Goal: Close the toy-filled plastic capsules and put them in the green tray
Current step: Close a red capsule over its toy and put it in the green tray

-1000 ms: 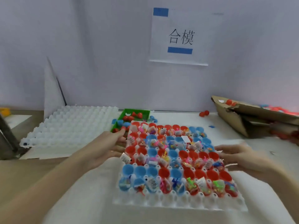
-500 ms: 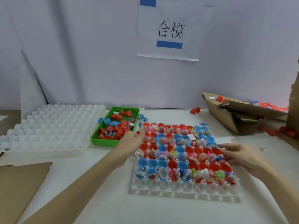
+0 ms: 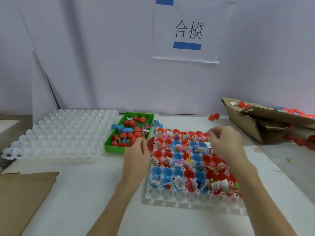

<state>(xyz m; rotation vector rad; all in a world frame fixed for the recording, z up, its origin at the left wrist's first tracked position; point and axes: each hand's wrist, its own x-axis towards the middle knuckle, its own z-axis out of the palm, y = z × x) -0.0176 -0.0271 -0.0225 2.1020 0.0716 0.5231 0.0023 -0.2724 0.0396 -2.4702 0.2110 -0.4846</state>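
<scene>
A white holder tray [image 3: 187,200] lies in front of me. It is packed with open red and blue capsule halves [image 3: 177,156], many holding small bagged toys. The green tray [image 3: 113,149] stands just beyond its left corner, with several red capsules and a few blue ones inside. My left hand [image 3: 136,155] is at the holder's back left corner, its fingers curled against a red capsule [image 3: 151,144] there. My right hand [image 3: 225,144] hovers over the back right rows with curled fingers. It is blurred, so a hold is not visible.
An empty white holder tray [image 3: 64,135] lies at the left. Brown cardboard [image 3: 22,193] covers the near left of the table. A torn cardboard box [image 3: 255,121] with loose capsules sits at the right. Two red capsules [image 3: 214,116] lie by the wall.
The view has shifted. My left hand moved up to the holder's back left corner. My right hand left the holder's right edge and rose over the back rows, fingers now curled.
</scene>
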